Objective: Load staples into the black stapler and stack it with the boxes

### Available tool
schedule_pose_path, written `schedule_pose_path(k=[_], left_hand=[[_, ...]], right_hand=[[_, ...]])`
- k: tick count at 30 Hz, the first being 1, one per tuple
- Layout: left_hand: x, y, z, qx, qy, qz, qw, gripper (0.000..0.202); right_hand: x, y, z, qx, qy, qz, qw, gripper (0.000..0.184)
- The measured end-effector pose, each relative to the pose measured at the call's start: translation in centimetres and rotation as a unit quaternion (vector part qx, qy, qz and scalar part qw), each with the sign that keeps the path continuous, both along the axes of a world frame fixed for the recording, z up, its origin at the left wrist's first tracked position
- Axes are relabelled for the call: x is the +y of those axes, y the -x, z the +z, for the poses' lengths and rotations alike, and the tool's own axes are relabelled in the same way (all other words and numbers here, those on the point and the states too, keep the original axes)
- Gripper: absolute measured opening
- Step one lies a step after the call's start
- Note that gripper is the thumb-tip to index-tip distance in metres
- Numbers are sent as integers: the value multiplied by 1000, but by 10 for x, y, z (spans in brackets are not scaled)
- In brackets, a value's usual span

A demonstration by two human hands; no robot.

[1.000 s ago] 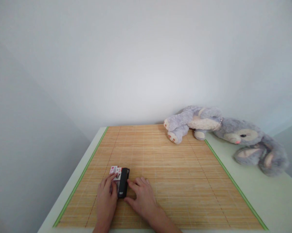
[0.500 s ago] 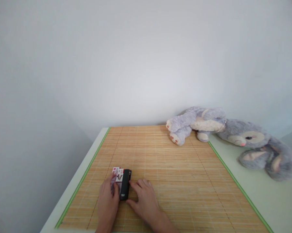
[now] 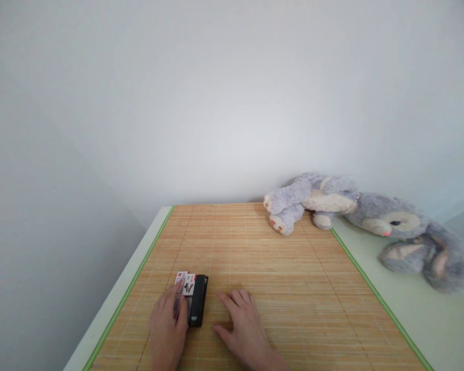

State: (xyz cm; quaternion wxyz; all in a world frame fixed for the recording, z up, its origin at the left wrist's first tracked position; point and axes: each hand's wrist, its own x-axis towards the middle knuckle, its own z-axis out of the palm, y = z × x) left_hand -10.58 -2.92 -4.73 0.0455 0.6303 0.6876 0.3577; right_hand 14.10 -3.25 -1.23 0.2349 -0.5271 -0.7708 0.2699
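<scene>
A black stapler [image 3: 199, 300] lies lengthwise on the bamboo mat [image 3: 286, 268]. Against its left side sits a small white box [image 3: 189, 284] with a red corner and a printed picture of a stapler. A second small box [image 3: 182, 275], white with a reddish label, is beside that one, partly under my fingers. My left hand [image 3: 168, 319] is over these boxes, index finger on top and thumb along the near part, gripping them from the left. What lies beneath its palm is hidden. My right hand [image 3: 241, 322] is open right of the stapler, apart from it, fingers spread and holding nothing.
A grey plush rabbit [image 3: 332, 201] lies on its side at the back right, across the mat's corner and the white table [image 3: 420, 309]. A pale wall [image 3: 216, 103] rises behind the table. Green edging [image 3: 129, 283] runs along the mat's sides.
My right hand has drawn away to the right from the stapler, leaving a gap. My left hand stays on the boxes. The view has tilted slightly.
</scene>
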Motion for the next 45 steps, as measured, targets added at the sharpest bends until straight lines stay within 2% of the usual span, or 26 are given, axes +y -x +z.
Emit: schedule_pose_path(k=[2, 4, 6, 8, 9, 11, 14, 19, 27, 45], left_hand=[[-2, -3, 8, 11, -24, 12, 1000, 42], [-7, -16, 19, 13, -49, 23, 998, 43], [-13, -43, 28, 3, -71, 14, 997, 42], [-20, -79, 32, 1, -86, -44, 995, 44], [-22, -97, 31, 15, -70, -95, 993, 45], [-24, -131, 24, 51, 12, -180, 982, 55], [-19, -160, 9, 91, 64, -182, 977, 74], [-12, -165, -3, 122, 65, -136, 981, 81], [-15, -175, 5, 183, 67, -85, 977, 78], [-14, -173, 8, 212, 67, -81, 972, 77]], right_hand=[[-3, -31, -2, -19, -18, -29, 999, 73], [-6, -65, -7, -59, -43, -70, 995, 72], [-9, -95, -13, -109, -62, -114, 986, 73], [-11, -116, -19, -153, -72, -154, 974, 77], [-12, -123, -22, -171, -74, -171, 968, 79], [-13, -130, -27, -200, -75, -192, 958, 79], [-16, -129, -32, -228, -79, -205, 949, 77], [-21, -112, -34, -240, -88, -208, 944, 77], [-24, -104, -29, -275, -64, -189, 940, 75], [-23, -103, -28, -289, -47, -189, 937, 75]])
